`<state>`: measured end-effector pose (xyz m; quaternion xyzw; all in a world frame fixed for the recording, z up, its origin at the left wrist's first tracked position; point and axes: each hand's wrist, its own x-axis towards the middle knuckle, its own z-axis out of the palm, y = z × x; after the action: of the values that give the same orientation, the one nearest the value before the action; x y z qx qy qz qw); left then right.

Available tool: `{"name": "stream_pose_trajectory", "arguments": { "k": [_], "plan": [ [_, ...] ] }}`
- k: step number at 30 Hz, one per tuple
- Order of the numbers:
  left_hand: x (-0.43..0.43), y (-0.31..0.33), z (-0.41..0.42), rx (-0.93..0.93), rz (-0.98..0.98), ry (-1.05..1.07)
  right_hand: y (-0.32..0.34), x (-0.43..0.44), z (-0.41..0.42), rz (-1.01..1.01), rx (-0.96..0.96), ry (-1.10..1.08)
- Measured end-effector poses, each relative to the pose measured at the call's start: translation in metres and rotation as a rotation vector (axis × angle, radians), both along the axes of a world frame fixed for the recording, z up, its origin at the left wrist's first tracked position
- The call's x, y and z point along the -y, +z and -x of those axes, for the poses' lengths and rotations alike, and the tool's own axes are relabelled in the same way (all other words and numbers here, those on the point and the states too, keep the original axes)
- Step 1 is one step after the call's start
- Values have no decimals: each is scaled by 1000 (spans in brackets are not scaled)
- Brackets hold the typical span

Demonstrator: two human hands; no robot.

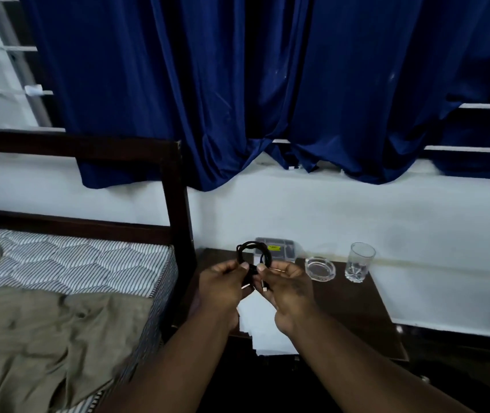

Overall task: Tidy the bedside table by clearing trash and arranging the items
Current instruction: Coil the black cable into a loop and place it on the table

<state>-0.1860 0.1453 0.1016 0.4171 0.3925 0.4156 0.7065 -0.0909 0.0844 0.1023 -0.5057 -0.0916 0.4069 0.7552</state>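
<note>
Both hands hold a coiled black charging cable (pixel 252 256) above the dark wooden bedside table (pixel 366 311). Left hand (pixel 226 286) pinches the coil, as does right hand (pixel 287 281); both metal plugs dangle between them. Far right on the table: clear glass ashtray (pixel 320 268), clear drinking glass (pixel 359 262). White papers (pixel 263 323) lie beneath the hands.

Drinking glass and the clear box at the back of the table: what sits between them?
A clear glass ashtray sits between the box and the drinking glass; the head view shows it.
</note>
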Motion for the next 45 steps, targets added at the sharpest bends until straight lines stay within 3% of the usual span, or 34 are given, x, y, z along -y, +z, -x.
{"name": "stream_pose_trajectory", "arguments": {
  "k": [6,12,20,33,38,45],
  "plan": [
    [-50,-42,-3,-103,63,151,-35,-54,2,149,-35,38],
    [-109,-78,-7,-169,115,157,-72,-113,-11,268,-23,87],
    [-195,-129,-32,-288,130,181,-135,-202,-27,345,115,30],
    [-270,-197,-57,-816,-175,168,-210,-276,-45,607,470,6],
    [-275,-202,-55,-890,-231,125,-212,-282,-49,719,650,67],
    [-274,-199,-54,-978,-293,128,-211,-286,-49,715,620,77]
  ]
}}
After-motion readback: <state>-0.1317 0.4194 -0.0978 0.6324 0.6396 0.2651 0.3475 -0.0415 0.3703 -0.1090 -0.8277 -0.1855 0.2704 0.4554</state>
